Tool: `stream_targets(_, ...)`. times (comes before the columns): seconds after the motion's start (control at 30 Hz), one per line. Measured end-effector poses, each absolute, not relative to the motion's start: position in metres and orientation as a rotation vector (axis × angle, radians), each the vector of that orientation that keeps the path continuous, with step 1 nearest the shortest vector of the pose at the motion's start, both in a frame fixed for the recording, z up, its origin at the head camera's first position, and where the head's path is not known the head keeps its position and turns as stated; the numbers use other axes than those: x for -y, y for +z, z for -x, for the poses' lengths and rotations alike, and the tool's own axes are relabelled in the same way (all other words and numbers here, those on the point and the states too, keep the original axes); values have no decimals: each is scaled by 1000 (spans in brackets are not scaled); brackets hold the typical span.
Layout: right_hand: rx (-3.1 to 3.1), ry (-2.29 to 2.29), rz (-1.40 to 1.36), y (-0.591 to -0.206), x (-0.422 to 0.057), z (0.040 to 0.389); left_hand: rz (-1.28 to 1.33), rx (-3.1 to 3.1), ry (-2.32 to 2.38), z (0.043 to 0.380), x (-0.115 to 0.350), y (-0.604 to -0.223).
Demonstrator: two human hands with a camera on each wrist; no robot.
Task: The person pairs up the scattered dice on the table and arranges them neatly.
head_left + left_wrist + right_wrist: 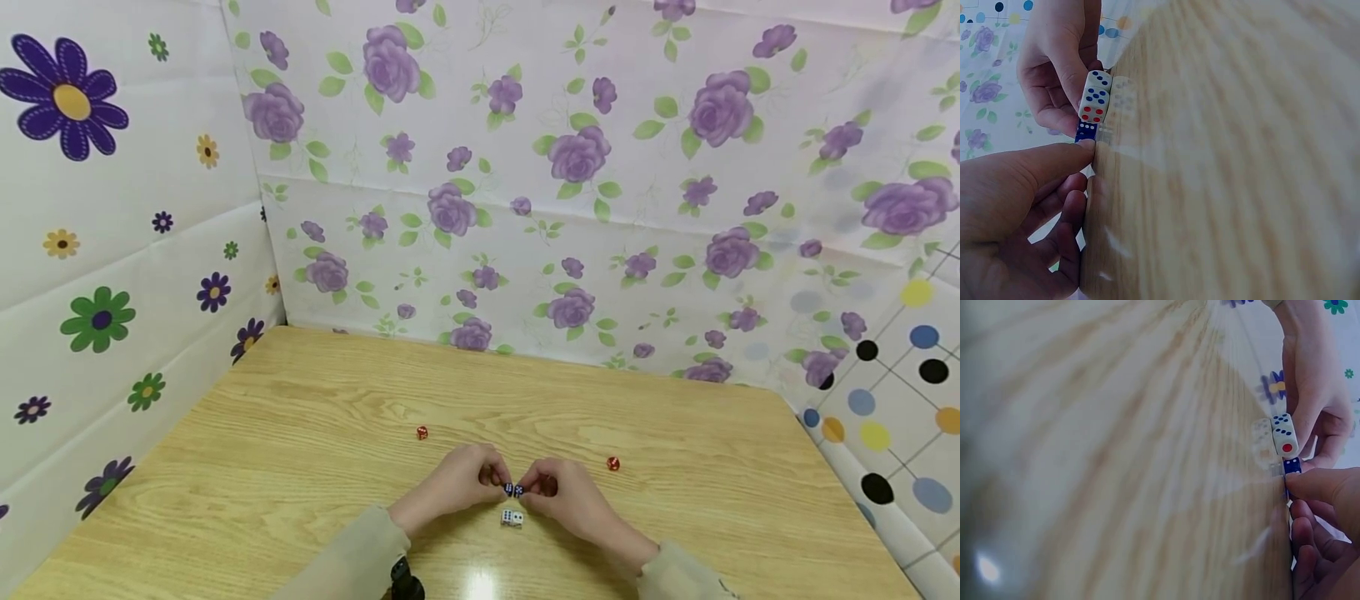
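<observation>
Two dark blue dice with white pips sit side by side on the wooden table, between the hands. The left hand [467, 479] pinches the left blue die [508, 489] with thumb and finger. On the other side, the right hand [567, 497] pinches the right blue die [519, 492] by its outer edge. Whether the blue dice touch is too small to tell. Closer to the person, a pair of white dice [512, 518] stands side by side. In the left wrist view, the white dice [1094, 97] partly hide the blue ones.
A red die [422, 432] lies beyond the left hand, and another red die [613, 463] lies beyond the right hand. The wooden table [337, 400] meets flowered cloth walls at back and left. Some black object [406, 581] shows by the left sleeve.
</observation>
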State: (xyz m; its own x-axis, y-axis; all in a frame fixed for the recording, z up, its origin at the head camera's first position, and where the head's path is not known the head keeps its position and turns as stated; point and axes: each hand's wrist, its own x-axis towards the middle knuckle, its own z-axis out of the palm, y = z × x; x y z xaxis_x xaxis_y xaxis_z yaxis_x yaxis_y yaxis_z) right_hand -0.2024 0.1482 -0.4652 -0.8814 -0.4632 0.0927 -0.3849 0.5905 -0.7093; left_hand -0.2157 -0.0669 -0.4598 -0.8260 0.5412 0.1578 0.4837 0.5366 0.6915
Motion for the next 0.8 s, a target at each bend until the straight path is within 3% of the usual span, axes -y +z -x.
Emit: stream_targets(0.8,-2719,-1167,720,-465,-147,202,-911,-2699,1161,215,67,-460)
